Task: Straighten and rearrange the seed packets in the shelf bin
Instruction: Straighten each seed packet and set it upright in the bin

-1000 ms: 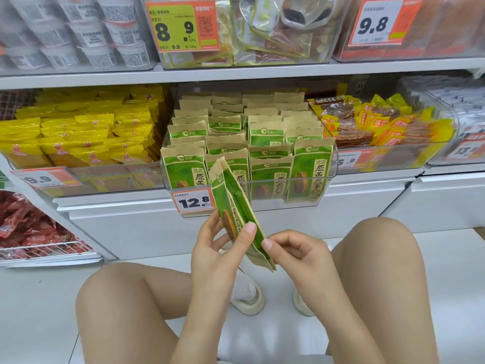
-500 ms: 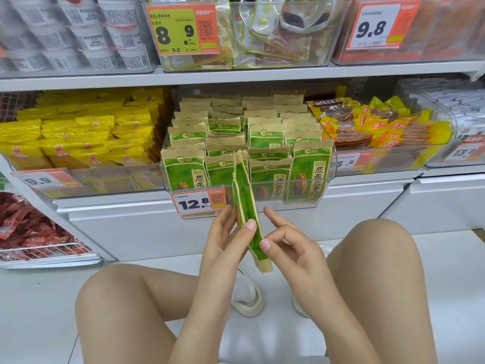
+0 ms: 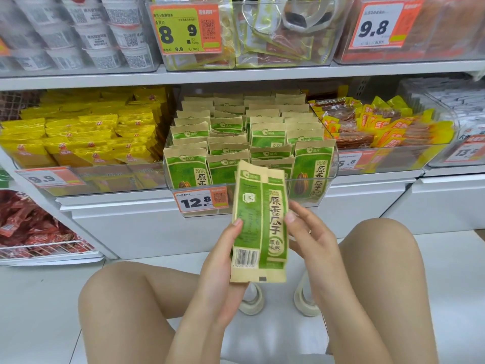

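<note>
Held packets point(image 3: 258, 224) now face camera before full bin point(image 3: 329, 177).

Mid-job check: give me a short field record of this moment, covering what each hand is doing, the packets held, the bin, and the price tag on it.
left hand: grips the held packets from the left, thumb on the front
right hand: fingers curled on the right edge
held packets: green and tan, upright, in front of the bin, barcode at bottom left
seed bin: clear, rows of matching packets standing inside, middle front ones sit lower
price tag: reads 12.8, on the bin front
</note>
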`<state>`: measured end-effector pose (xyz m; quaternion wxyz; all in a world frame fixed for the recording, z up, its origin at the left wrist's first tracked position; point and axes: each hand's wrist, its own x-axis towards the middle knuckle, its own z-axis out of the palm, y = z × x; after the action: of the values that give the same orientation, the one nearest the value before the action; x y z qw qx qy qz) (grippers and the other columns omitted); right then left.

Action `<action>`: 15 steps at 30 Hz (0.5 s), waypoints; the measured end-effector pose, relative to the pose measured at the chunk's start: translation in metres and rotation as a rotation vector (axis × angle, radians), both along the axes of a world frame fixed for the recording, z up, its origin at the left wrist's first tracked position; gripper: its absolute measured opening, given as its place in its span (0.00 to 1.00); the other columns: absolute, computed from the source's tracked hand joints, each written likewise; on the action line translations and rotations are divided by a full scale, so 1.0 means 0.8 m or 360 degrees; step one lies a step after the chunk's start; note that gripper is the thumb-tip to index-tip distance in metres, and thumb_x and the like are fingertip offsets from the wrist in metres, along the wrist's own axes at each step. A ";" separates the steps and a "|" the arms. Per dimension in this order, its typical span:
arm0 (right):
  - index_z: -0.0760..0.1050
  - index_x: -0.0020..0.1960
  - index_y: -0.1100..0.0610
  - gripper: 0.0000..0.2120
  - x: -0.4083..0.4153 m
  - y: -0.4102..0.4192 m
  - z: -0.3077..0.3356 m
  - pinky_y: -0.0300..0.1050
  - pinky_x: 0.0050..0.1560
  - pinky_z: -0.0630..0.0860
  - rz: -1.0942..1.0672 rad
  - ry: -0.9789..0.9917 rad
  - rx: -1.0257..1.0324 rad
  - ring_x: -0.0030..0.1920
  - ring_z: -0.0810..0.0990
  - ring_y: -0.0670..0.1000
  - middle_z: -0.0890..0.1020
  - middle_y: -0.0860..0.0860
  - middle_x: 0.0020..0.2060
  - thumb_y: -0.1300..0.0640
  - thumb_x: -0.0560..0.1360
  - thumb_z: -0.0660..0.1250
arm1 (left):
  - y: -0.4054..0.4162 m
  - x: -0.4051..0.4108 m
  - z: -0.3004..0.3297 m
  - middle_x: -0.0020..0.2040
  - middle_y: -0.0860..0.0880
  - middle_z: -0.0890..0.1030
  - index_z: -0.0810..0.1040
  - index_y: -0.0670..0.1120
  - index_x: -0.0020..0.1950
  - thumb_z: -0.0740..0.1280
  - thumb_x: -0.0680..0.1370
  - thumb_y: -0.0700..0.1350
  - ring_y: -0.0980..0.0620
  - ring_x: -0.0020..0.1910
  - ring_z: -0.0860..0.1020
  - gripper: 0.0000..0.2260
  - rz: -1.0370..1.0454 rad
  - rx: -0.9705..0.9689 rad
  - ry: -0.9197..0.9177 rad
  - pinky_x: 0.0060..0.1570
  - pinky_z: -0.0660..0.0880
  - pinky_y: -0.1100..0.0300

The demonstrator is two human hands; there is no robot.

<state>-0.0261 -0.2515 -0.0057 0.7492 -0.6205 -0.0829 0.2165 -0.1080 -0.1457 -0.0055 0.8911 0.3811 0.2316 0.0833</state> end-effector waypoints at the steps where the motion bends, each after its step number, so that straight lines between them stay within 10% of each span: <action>1: 0.78 0.61 0.56 0.20 0.002 -0.002 0.003 0.37 0.46 0.79 0.0011 0.0046 0.0004 0.49 0.83 0.47 0.85 0.51 0.49 0.49 0.71 0.69 | 0.000 -0.001 -0.003 0.60 0.43 0.82 0.79 0.45 0.64 0.62 0.75 0.51 0.45 0.58 0.81 0.20 -0.0037 0.0027 0.0005 0.59 0.75 0.47; 15: 0.80 0.44 0.59 0.05 -0.015 0.002 -0.001 0.34 0.37 0.77 -0.0286 -0.0125 0.0051 0.36 0.83 0.44 0.86 0.50 0.36 0.66 0.76 0.66 | -0.018 0.010 -0.020 0.52 0.62 0.81 0.71 0.57 0.54 0.68 0.78 0.46 0.64 0.52 0.79 0.10 0.0434 0.1600 0.0238 0.51 0.79 0.57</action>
<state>-0.0379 -0.2503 -0.0067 0.7715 -0.6215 -0.0596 0.1224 -0.1003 -0.1603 -0.0216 0.5605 0.7329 0.2735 0.2721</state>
